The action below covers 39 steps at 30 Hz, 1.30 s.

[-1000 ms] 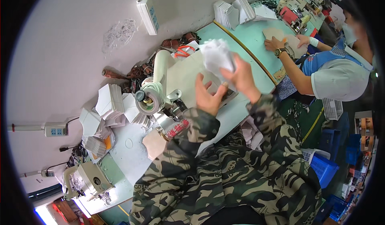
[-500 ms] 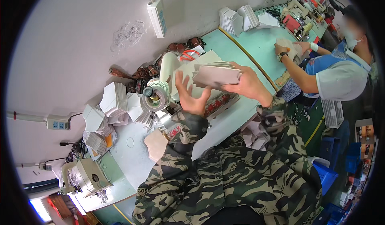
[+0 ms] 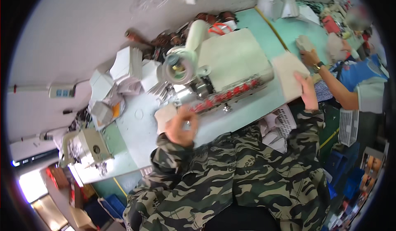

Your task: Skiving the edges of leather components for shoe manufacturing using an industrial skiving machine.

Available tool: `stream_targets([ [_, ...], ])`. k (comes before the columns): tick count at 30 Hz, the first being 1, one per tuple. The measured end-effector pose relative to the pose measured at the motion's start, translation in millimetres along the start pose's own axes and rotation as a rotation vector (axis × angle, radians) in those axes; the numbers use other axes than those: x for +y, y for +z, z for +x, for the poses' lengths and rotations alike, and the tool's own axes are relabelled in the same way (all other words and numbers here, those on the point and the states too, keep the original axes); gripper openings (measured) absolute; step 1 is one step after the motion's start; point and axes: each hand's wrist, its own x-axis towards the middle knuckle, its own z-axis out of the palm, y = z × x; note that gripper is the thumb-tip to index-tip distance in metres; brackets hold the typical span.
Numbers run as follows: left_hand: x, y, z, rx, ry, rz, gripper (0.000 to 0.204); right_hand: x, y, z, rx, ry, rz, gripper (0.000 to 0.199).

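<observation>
Pale panel (image 3: pixel 288 72) in the right hand (image 3: pixel 306 91), off-white, flat, straight-sided with angled corners; broad face turned to the camera, so whether it is one sheet or several cannot be told; located above the right end of the worktop (image 3: pixel 134 142), beyond the end of the sewing machine (image 3: pixel 233 60). Right hand clamped on its near right edge, fingers over the face; left hand (image 3: pixel 181 128) well apart from it, fingers curled and blurred, beside a small pale cut piece (image 3: pixel 164 116) on the worktop; whether it grips that piece cannot be told.

Against half a second ago: hands then near each other over the machine, a pale stack with fanned edges in the right; right now out to the right, left down to the machine's near left end; the machine's red-patterned front shows more fully.

Around: white stacks (image 3: pixel 126 68) left of the machine; machine standing between the hands and the dark bundles (image 3: pixel 175 37) by the wall; white basket (image 3: pixel 286 119) of pale pieces below the worktop edge; co-worker's hand (image 3: pixel 309 58) near the panel, on another pale piece (image 3: pixel 304 44).
</observation>
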Motion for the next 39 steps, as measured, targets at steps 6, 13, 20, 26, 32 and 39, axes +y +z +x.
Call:
stream_targets([
  [6, -136, -23, -54, -0.358, -0.451, 0.625, 0.101, 137, -65, 4, 0.143, 0.385, 0.055, 0.047],
  [13, -198, -59, -68, -0.676, -0.266, 0.322, 0.071, 107, -39, -18, 0.514, -0.028, -0.81, 0.05],
  [20, -156, -47, -53, -0.5, -0.228, 0.498, 0.062, 42, 186, -65, -0.358, -0.333, -0.573, 0.032],
  [26, -132, -8, -3, -0.248, -0.53, -0.351, 0.04, 43, 232, -56, -0.431, -0.274, -0.496, 0.03],
  [32, -162, 2, 21, -0.666, -0.574, -0.223, 0.02, 50, 228, -57, -0.434, -0.228, -0.498, 0.03],
  [39, -188, -110, 2, -0.239, -0.673, -0.285, 0.015, 52, 220, -49, -0.424, -0.149, -0.439, 0.028],
])
